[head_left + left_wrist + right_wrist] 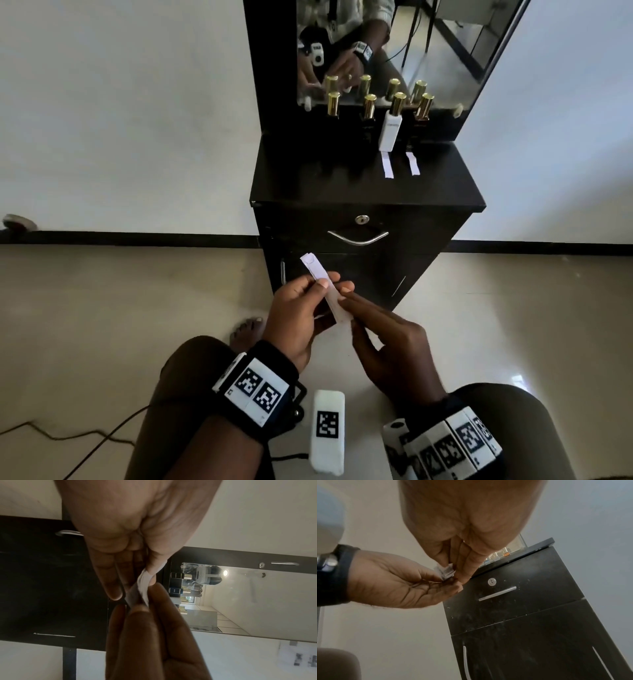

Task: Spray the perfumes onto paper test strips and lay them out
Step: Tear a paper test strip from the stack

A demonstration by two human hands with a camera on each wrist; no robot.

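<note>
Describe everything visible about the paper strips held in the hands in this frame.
The paper strips are white, narrow and thin, held together as a small bunch in front of the black cabinet, above the floor and off any surface. They slant up and to the left; the top end is creased or folded over. The left hand pinches them near the middle between thumb and fingers. The right hand pinches the lower end with its fingertips. How many strips there are cannot be told. They look unmarked.
</note>
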